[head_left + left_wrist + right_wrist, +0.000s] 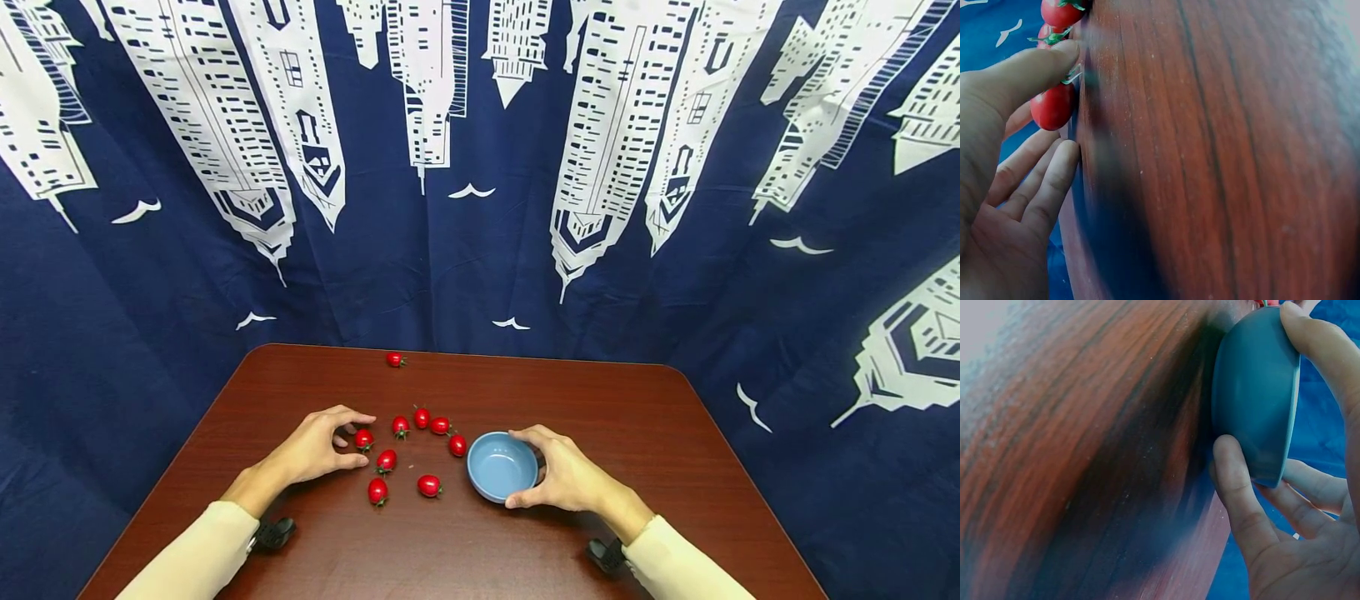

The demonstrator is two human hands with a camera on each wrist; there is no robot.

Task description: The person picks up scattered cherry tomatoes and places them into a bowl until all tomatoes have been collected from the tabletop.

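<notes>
A streaky brown table (600, 433) stands by blue cloth (465, 267) with white buildings (191, 92). The unclenched left hand (315, 446) curves round a smooth red tomato (363, 439). Eight more tomatoes (440, 426) lie right of it. The right hand (564, 473) grips a round blue bowl (501, 468).

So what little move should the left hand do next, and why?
The left hand could probably gently pinch the tomato between its thumb and forefinger: they seem spread either side of it, with gaps, while the right hand holds the blue bowl.

Navy cloth (427, 275) behind, white upside-down skyscrapers (600, 125); reddish-brown table (570, 396).
</notes>
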